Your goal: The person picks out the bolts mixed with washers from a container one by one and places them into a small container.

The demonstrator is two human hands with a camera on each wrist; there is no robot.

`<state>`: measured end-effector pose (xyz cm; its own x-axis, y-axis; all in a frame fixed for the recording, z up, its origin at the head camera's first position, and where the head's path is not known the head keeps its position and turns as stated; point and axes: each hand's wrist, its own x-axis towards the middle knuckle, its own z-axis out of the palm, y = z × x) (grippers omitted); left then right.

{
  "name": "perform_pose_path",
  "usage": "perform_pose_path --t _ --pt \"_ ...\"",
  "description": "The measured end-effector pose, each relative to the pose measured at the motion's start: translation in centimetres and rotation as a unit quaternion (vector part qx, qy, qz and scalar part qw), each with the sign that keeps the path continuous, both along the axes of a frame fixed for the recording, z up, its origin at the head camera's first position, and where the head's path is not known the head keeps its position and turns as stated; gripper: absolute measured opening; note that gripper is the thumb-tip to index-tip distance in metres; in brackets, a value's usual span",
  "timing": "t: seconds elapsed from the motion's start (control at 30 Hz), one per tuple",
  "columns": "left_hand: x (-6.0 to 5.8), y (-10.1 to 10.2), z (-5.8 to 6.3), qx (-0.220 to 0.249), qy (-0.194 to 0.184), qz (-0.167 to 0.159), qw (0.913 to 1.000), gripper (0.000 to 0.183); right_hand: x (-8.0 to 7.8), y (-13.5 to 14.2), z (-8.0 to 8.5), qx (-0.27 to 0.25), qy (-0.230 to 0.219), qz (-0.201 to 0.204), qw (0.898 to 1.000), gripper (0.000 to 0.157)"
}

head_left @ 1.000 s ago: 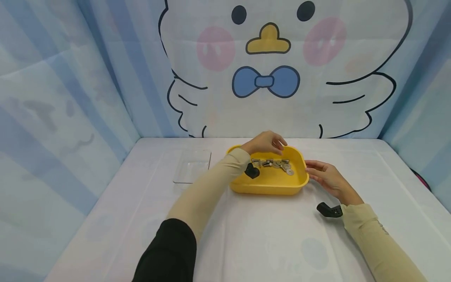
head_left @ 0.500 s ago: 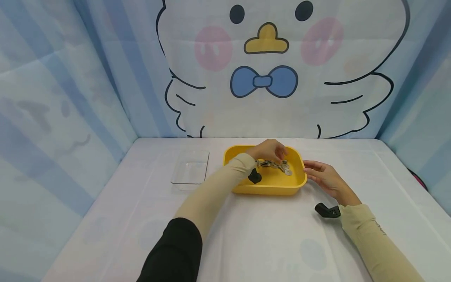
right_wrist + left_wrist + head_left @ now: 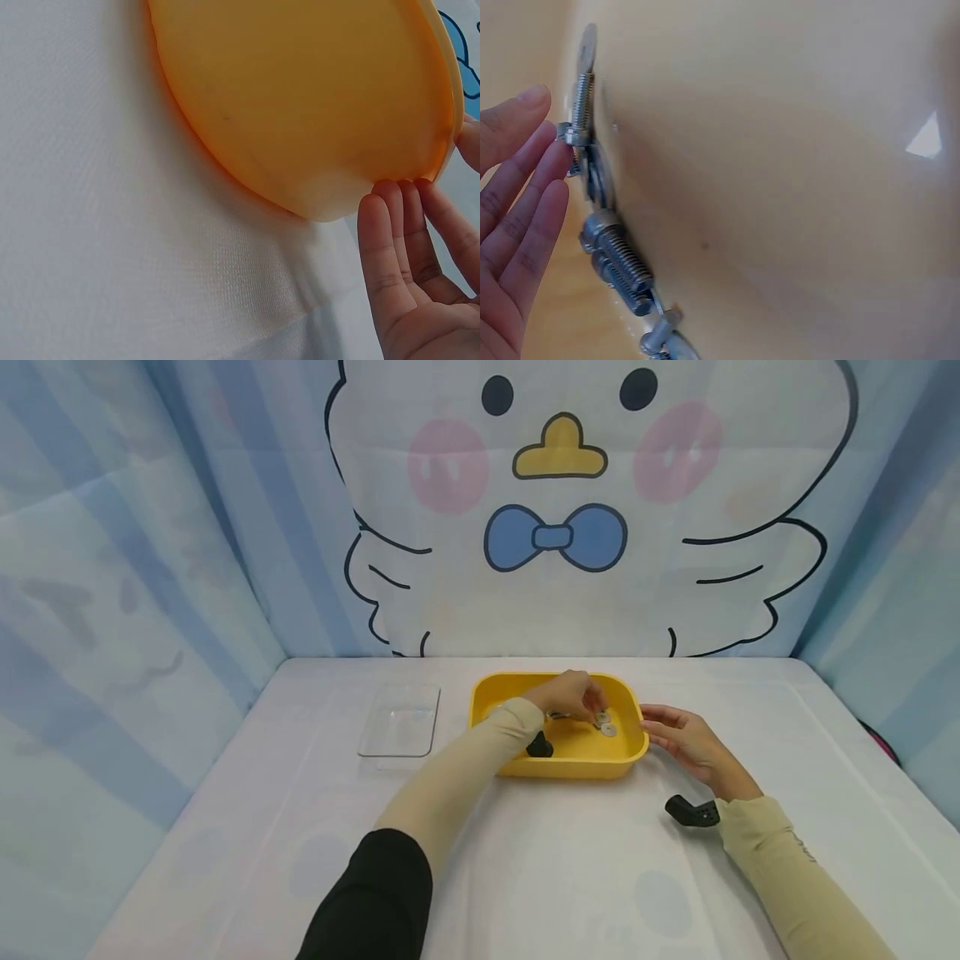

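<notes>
My left hand reaches down into a yellow plastic tray. In the left wrist view its fingers lie nearly straight, fingertips right at the head of a metal screw, with the thumb apart from them. More screws and flat round washers form a loose heap on the tray floor. Some washers show beside the hand in the head view; the hand hides most of the heap. My right hand rests its straight fingers against the outside of the tray's right end.
A shallow clear plastic box stands left of the tray on the white-covered table. A cartoon-printed curtain closes off the back, with blue curtains at both sides. A black wrist camera sits at the right cuff.
My left hand has come down from above the tray's back rim into the heap of screws and washers. The right hand keeps its place at the tray's end. The head view has shifted slightly.
</notes>
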<state>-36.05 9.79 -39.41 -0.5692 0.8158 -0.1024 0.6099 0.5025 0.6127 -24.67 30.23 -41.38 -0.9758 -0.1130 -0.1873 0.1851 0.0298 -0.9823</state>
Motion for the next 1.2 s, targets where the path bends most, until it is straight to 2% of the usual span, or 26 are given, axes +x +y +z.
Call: perform_pose_path --t 0.13,0.5,0.67,0.8,1.07,1.2 --pt "-0.20 -0.01 -0.63 0.002 0.009 -0.007 0.9999 0.027 0.01 -0.03 -0.11 -0.002 0.002 0.001 1.000 0.028" --pt "-0.14 -0.15 -0.86 0.003 0.027 -0.010 0.9996 0.024 0.12 -0.16 -0.05 0.003 0.001 -0.002 1.000 0.045" --pt "-0.21 -0.13 -0.93 -0.014 0.045 -0.011 0.9988 0.021 0.10 -0.11 -0.09 0.003 0.000 -0.005 1.000 0.038" --pt "-0.19 -0.08 -1.02 -0.028 0.041 -0.007 0.9987 0.017 0.10 -0.07 -0.11 0.003 -0.001 -0.006 1.000 0.034" --pt "0.14 -0.13 -1.03 -0.035 0.038 0.001 0.9987 0.016 0.16 -0.21 0.02 0.016 -0.004 -0.008 1.000 0.060" --pt "0.17 -0.17 -1.05 -0.041 0.057 0.001 0.9975 0.013 0.14 -0.21 0.01 0.018 -0.004 -0.009 1.000 0.061"
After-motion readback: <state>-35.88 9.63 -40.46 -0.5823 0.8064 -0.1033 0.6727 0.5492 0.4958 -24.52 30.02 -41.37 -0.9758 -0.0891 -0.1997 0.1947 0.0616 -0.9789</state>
